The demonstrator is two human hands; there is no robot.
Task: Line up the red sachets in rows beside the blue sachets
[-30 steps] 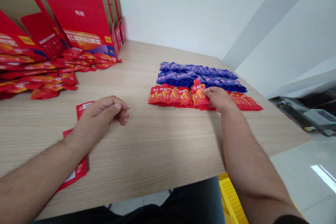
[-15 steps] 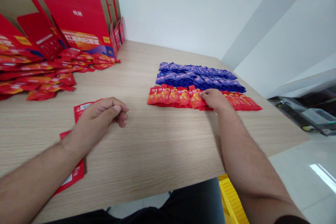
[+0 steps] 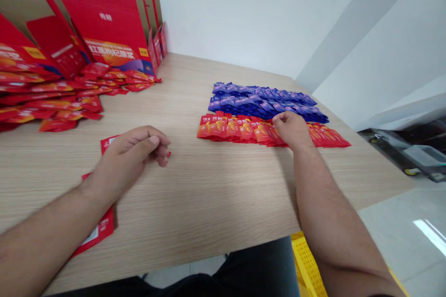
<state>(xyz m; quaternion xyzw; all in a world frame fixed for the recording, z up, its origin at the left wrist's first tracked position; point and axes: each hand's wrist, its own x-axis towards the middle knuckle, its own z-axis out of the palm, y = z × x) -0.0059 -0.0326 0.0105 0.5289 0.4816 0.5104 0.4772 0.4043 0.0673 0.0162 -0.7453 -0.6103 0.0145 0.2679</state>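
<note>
My right hand [image 3: 291, 131] rests in a loose curl on a long overlapping row of red-and-orange sachets [image 3: 237, 130], its fingertips on the sachets near the row's right part. Whether it grips one is hidden. Just behind that row lie rows of blue-purple sachets [image 3: 265, 102]. My left hand [image 3: 134, 154] sits curled on the wooden table [image 3: 205, 195], holding nothing. Beneath it and my left forearm lie two red sachets [image 3: 108, 143], the lower one [image 3: 100, 228] showing a white label.
A loose heap of red sachets [image 3: 45, 97] spreads across the table's far left, before flattened red cardboard cartons [image 3: 104, 23] leaning against the wall. A yellow perforated crate [image 3: 306, 262] stands below the near table edge. A dark wheeled cart [image 3: 404, 153] stands on the floor at right.
The sachet my right hand held upright now lies flat in the red row. My right hand has shifted right along the row. My left hand has barely moved.
</note>
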